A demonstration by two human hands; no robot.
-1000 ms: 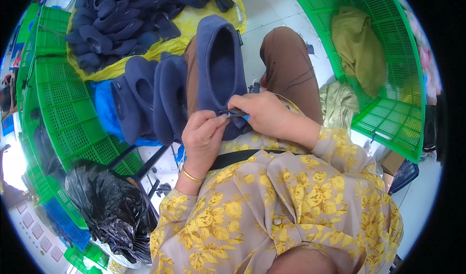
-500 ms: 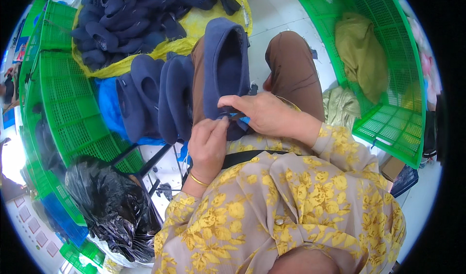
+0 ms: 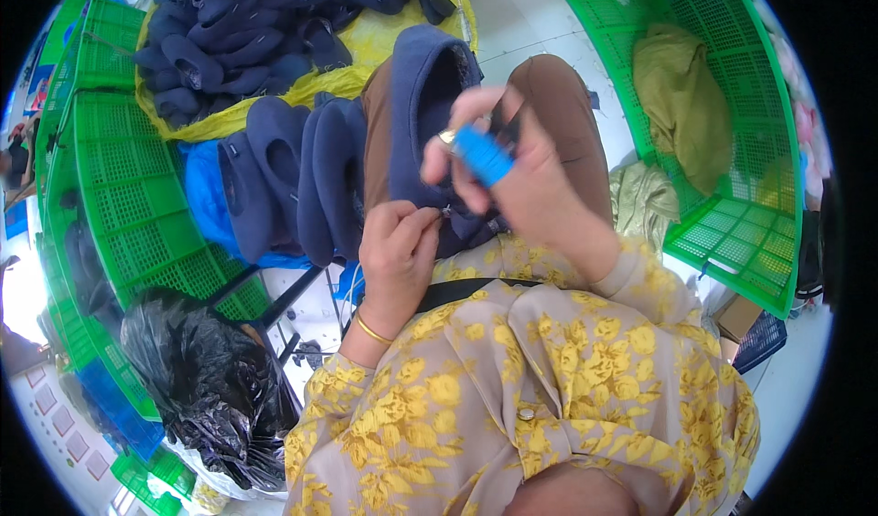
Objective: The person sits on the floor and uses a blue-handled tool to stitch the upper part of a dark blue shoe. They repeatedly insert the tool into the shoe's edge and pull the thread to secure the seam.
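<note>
A navy fabric slipper lies on my lap with its opening facing up and its toe pointing away. My left hand is closed, thumb and fingers pinching at the slipper's near end, where a tiny pale bit shows at the fingertips. Above the slipper's right side is my right hand, blurred by motion, its fingers curled. A blue wrapping shows there, with a gold-coloured ring beside it. A small dark tool is partly visible among the fingers; its exact kind is smeared.
Several matching slippers stand in a row left of my lap, on blue plastic. Beyond them a yellow sack holds a heap of navy slippers. Green crates line the left; another green crate with olive cloth stands right. A black plastic bag sits near left.
My right hand has lifted off the slipper's near end and turned, bringing the blue wrapping into view. The left hand has stayed pinched there, shifting slightly up. The slipper has tipped a little to the right.
</note>
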